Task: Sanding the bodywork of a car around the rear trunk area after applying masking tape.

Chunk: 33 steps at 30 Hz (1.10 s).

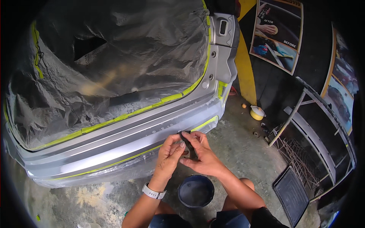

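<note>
Both hands meet in front of the silver-grey rear panel (125,135) of a car, above its lower right part. Between them is a small, dark folded sheet (191,151) that looks like sandpaper. My left hand (167,155), with a pale watch (153,192) at its wrist, pinches the sheet's left side between thumb and fingers. Curled around its right side and top edge are the fingers of my right hand (206,156). Part of the sheet is hidden by the fingers. Below the hands, a round dark bucket (196,176) stands on the floor between my knees.
Clear plastic film (144,49) covers the car's rear opening, edged with yellow-green masking tape (171,97). To the right stand a metal rack (283,127) and a black tray (291,197). A yellow lidded pot (257,113) sits by the wall, under a poster (276,34).
</note>
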Tool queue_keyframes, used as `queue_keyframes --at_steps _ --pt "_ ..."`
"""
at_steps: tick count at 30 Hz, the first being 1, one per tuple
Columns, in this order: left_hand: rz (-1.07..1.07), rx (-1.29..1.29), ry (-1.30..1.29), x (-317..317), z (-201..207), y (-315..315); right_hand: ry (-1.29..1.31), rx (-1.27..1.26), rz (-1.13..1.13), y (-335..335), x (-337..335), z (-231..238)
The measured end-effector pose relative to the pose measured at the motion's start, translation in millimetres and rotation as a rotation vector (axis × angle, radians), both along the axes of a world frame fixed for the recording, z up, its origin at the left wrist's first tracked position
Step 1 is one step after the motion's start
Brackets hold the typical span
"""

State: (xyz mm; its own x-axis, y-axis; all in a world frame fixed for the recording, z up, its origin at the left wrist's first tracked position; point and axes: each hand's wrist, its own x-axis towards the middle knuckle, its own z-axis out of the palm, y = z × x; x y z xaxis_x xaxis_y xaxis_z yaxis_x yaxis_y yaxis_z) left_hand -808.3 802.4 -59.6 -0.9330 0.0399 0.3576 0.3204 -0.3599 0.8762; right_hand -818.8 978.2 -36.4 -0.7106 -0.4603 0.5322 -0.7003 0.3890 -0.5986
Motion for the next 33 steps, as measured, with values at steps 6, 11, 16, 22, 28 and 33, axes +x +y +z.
queue_keyframes --at_steps 6,11,16,22,28,33 --pt "0.108 -0.624 0.445 -8.4 18.6 14.7 -0.663 -0.542 0.258 42.6 -22.1 14.8" --pt "0.187 -0.861 0.584 -16.2 46.0 -4.0 -0.785 -0.701 0.085 63.4 -62.7 9.9" --pt "0.919 -1.269 0.612 -29.8 77.6 -110.5 0.443 0.011 -0.337 80.3 -124.8 32.7" --pt "1.030 -1.316 0.648 -35.9 53.3 -129.9 0.697 0.267 -0.111 -13.3 -127.7 -19.3" --pt "1.054 -1.377 0.624 -31.7 48.3 -133.3 0.691 0.240 -0.072 -10.5 -134.1 -16.0" --pt "1.039 -1.308 0.662 -39.8 54.2 -124.7 0.598 0.446 -0.409 121.5 -218.0 5.8"
